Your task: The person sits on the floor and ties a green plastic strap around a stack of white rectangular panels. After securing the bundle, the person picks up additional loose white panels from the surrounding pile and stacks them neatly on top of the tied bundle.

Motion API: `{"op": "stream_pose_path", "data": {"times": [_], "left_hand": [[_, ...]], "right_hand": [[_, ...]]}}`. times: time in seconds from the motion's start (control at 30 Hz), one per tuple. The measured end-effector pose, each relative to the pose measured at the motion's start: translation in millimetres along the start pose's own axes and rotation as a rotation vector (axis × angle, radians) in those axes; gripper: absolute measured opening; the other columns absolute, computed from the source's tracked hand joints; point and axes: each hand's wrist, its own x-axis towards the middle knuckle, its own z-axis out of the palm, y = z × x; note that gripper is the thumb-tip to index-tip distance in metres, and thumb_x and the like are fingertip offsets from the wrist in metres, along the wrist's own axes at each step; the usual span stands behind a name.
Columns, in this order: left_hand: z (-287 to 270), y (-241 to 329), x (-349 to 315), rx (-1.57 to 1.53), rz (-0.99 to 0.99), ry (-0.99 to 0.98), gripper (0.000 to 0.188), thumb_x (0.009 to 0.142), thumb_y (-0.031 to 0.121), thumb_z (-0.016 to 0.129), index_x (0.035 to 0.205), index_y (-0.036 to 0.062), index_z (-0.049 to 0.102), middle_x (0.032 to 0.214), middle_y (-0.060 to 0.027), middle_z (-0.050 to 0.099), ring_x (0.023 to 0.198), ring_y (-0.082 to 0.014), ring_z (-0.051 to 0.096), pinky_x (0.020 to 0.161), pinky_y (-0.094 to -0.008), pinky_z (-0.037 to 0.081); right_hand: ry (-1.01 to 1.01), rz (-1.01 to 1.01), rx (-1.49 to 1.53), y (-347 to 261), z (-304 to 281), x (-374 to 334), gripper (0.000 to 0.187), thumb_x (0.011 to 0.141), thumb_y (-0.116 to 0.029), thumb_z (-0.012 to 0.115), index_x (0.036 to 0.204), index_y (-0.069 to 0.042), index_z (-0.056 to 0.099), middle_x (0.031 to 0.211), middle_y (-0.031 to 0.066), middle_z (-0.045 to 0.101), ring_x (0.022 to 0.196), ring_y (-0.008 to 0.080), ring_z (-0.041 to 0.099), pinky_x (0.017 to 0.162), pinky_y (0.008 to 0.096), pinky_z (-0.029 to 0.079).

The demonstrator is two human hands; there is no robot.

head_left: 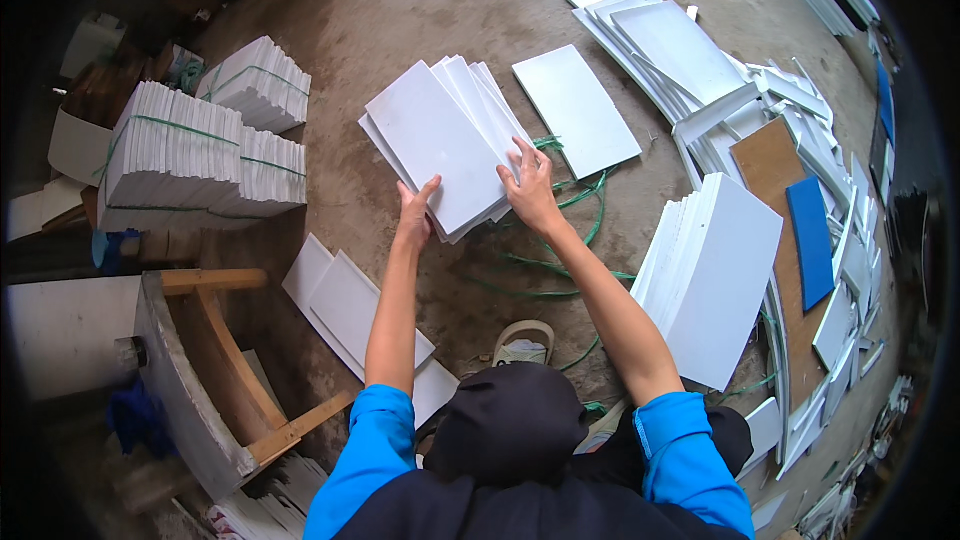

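Note:
A fanned stack of white rectangular panels (443, 148) stands in front of me, its sheets unevenly lined up. My left hand (416, 212) grips its near left corner, thumb on the top face and the other fingers mostly hidden by the edge. On the right edge, my right hand (530, 186) holds the stack with its fingers bent over the sheets. Just beyond, a single white panel (578, 112) lies flat on the floor. Loose green strapping (590, 230) curls over the floor by my right forearm.
Strapped bundles of white panels (175, 155) stand at left, above a wooden-framed piece (215, 370). Loose panels (345, 305) lie by my left forearm. At right are a leaning panel stack (715, 275), a brown board (770, 170), a blue piece (810, 240) and piled offcuts (850, 290).

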Motion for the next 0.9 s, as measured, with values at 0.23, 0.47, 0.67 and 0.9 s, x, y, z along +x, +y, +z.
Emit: {"op": "stream_pose_path", "data": {"times": [0.23, 0.47, 0.67, 0.9], "left_hand": [[-17.1, -3.5, -8.3, -0.082, -0.014, 0.009, 0.066, 0.069, 0.021, 0.069, 0.119, 0.0028, 0.030, 0.108, -0.0143, 0.047, 0.098, -0.0229, 0.051, 0.082, -0.0335, 0.045], [-49.6, -18.6, -16.9, -0.307, -0.158, 0.006, 0.052, 0.074, 0.030, 0.061, 0.115, 0.0045, 0.042, 0.104, -0.0088, 0.052, 0.097, -0.0208, 0.051, 0.083, -0.0348, 0.045], [-74.1, -8.0, -26.3, -0.271, -0.098, 0.063, 0.054, 0.074, 0.040, 0.059, 0.115, 0.0059, 0.045, 0.108, -0.0059, 0.052, 0.101, -0.0200, 0.049, 0.085, -0.0336, 0.042], [-106.1, -7.8, -37.0, -0.302, -0.045, 0.158, 0.055, 0.076, 0.035, 0.059, 0.116, 0.0013, 0.043, 0.110, -0.0082, 0.051, 0.102, -0.0210, 0.049, 0.088, -0.0333, 0.040]], "right_hand": [[-0.037, 0.075, 0.283, 5.3, -8.0, 1.8, 0.043, 0.082, -0.018, 0.052, 0.121, -0.005, 0.037, 0.107, 0.0182, 0.053, 0.105, 0.0308, 0.045, 0.089, 0.0378, 0.035], [0.058, 0.101, 0.088, 26.8, -7.4, 19.8, 0.043, 0.075, -0.015, 0.058, 0.113, -0.001, 0.042, 0.104, 0.0185, 0.049, 0.098, 0.0318, 0.045, 0.087, 0.0398, 0.033], [-0.014, 0.121, 0.026, 46.5, -4.9, 23.0, 0.056, 0.070, -0.018, 0.066, 0.114, 0.000, 0.038, 0.106, 0.0201, 0.046, 0.101, 0.0345, 0.040, 0.090, 0.0422, 0.031], [0.052, 0.157, -0.094, 31.4, -0.6, 26.2, 0.061, 0.064, -0.008, 0.070, 0.115, -0.002, 0.038, 0.103, 0.0197, 0.044, 0.095, 0.0331, 0.045, 0.085, 0.0399, 0.037]]}}
